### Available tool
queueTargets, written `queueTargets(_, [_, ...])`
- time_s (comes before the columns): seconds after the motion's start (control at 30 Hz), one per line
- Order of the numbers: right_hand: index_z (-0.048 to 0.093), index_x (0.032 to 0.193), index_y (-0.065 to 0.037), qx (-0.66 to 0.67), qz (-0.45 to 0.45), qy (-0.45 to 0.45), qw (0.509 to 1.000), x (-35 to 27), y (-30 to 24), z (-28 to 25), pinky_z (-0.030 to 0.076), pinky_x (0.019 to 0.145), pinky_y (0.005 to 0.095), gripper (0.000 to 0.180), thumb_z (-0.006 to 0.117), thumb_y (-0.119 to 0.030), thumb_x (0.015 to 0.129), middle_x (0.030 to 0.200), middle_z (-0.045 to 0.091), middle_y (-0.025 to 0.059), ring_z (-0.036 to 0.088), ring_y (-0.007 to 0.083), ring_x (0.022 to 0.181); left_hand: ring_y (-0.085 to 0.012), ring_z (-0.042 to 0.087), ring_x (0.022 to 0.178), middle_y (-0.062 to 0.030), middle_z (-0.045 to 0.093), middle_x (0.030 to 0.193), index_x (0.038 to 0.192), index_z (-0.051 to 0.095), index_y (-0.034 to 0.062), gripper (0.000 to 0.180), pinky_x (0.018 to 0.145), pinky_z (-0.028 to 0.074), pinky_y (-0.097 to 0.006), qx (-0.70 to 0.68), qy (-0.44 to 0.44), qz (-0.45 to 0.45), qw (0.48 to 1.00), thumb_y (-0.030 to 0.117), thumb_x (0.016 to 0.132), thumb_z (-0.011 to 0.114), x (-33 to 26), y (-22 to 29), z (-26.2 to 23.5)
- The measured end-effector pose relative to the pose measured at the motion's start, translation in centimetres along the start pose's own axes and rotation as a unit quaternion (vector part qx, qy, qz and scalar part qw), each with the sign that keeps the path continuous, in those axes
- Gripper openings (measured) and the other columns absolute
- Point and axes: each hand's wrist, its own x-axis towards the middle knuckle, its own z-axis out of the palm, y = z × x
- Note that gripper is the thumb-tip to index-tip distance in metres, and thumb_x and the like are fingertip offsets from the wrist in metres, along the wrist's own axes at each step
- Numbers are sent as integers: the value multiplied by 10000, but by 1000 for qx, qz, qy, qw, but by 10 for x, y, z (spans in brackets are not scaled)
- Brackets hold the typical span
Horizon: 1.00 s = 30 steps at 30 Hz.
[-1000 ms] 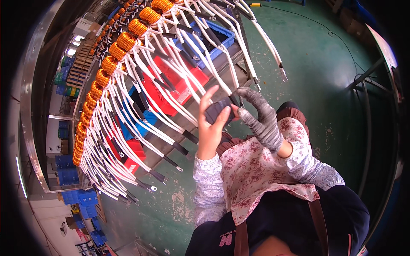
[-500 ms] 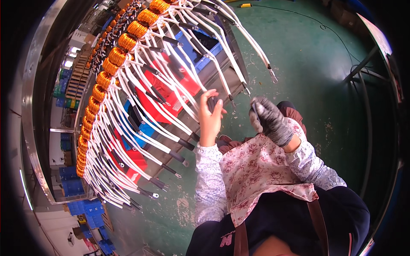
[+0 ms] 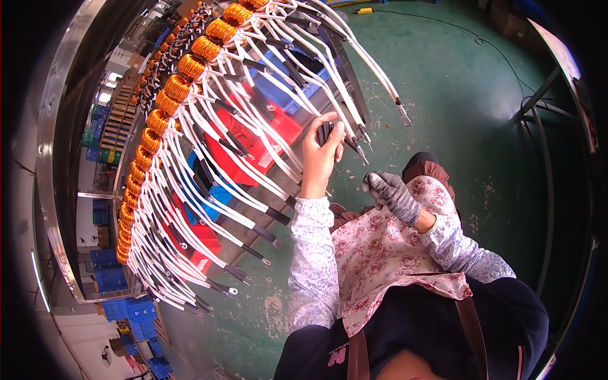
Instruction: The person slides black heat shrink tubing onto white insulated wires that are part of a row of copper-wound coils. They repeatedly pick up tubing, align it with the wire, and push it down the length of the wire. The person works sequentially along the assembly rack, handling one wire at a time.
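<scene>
My bare left hand (image 3: 321, 158) is raised beside the ends of the white leads (image 3: 269, 183). Its thumb and fingers close on short black sleeves (image 3: 325, 132), which look like heat-shrink tubing. Just past its fingertips hangs a lead end with a metal terminal (image 3: 362, 155). To the right and a little nearer, in a grey glove, is my right hand (image 3: 394, 197). Its fingers are curled together, and anything inside them is hidden. The leads run from a row of orange copper-wire coils (image 3: 178, 87); many carry black sleeves and metal lugs near their ends.
Under the leads are red bins (image 3: 237, 158) and a blue bin (image 3: 218, 196) on a grey bench. A metal frame (image 3: 47, 158) curves along the left, with stacked blue crates (image 3: 130, 310) beyond. A cable (image 3: 443, 21) lies on the green floor. Metal legs (image 3: 541, 145) stand at the right.
My left hand has moved up and slightly right, still closed on the black sleeves. My right hand has dropped a little lower. The lead ends near my left fingers have shifted right.
</scene>
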Motion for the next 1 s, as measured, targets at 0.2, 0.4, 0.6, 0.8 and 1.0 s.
queueTargets(0.2, [605,988,-68,55,20,6,998,6,-11,4,412,516,210,397,449,-432,964,649,424,-68,383,42,540,-75,483,508,-58,571,751,1142,527,-10,332,433,365,-208,-35,-12,5,999,199,901,619,-4,6,-1])
queueTargets(0.4, [552,1067,-12,203,8,-106,973,8,-17,15,373,540,238,467,475,-456,945,642,353,-62,345,67,544,-75,470,498,-39,560,717,1098,522,25,258,433,356,-207,-25,-1,28,999,198,919,591,-6,9,-5])
queueTargets(0.6, [539,1056,11,167,-25,-94,981,-4,-25,18,375,524,255,458,486,-430,946,630,333,-55,331,77,526,-67,428,446,10,475,623,1122,492,33,311,390,292,-217,-66,-3,16,998,194,894,631,4,7,10])
queueTargets(0.8, [532,1070,6,203,-31,-124,971,-3,-11,7,386,542,256,442,505,-416,940,630,338,-57,358,80,542,-50,450,441,11,504,620,927,514,37,172,374,321,-207,-82,-15,20,996,154,885,633,6,6,5])
queueTargets(1.0, [518,1097,1,228,-22,-124,966,-8,-14,23,395,557,264,451,516,-419,933,638,347,-55,368,81,548,-57,457,430,10,503,585,896,519,9,181,376,351,-221,-107,-15,34,994,146,873,635,5,10,2])
